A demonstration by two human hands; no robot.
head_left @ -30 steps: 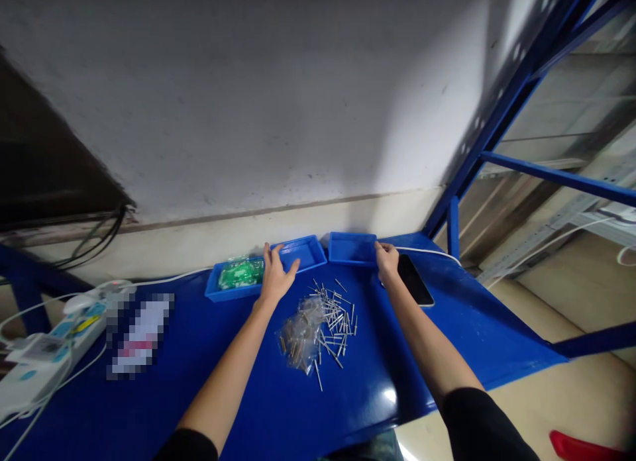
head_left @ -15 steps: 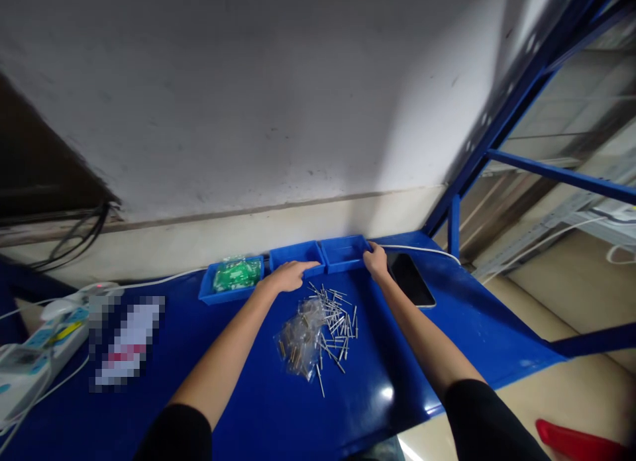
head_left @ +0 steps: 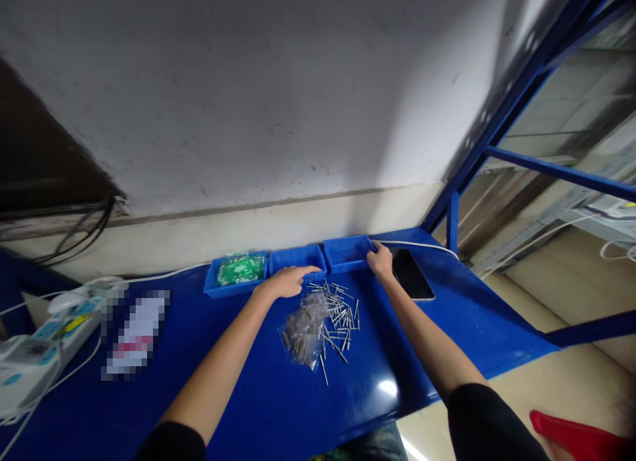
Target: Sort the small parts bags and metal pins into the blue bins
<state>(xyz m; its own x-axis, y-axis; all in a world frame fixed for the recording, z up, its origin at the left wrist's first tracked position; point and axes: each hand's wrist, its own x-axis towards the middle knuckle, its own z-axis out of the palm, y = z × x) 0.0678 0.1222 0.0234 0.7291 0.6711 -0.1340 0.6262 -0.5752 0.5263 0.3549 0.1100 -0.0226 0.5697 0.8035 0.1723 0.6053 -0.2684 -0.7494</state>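
Observation:
Along the back of the blue table stand three small blue bins. The left bin (head_left: 232, 289) holds bagged green pieces; no contents show in the middle bin (head_left: 298, 256) or the right bin (head_left: 348, 253). My left hand (head_left: 285, 282) is at the front of the middle bin, index finger stretched along its front rim, other fingers partly hidden. At the right bin's right end, my right hand (head_left: 380, 259) is closed on the wall. In front of the bins lie a pile of thin metal pins (head_left: 342, 318) and small clear bags (head_left: 304, 332) with brass-coloured pieces inside.
A dark tablet-like device (head_left: 412, 274) lies right of my right hand. White power strips (head_left: 44, 348) with cables and a blurred-out item (head_left: 136, 334) are at the left. A wall rises behind the bins; a blue metal frame (head_left: 452, 222) stands at the right.
The view has shifted slightly. Both hands stay at the same bins, and the pins and bags lie as before.

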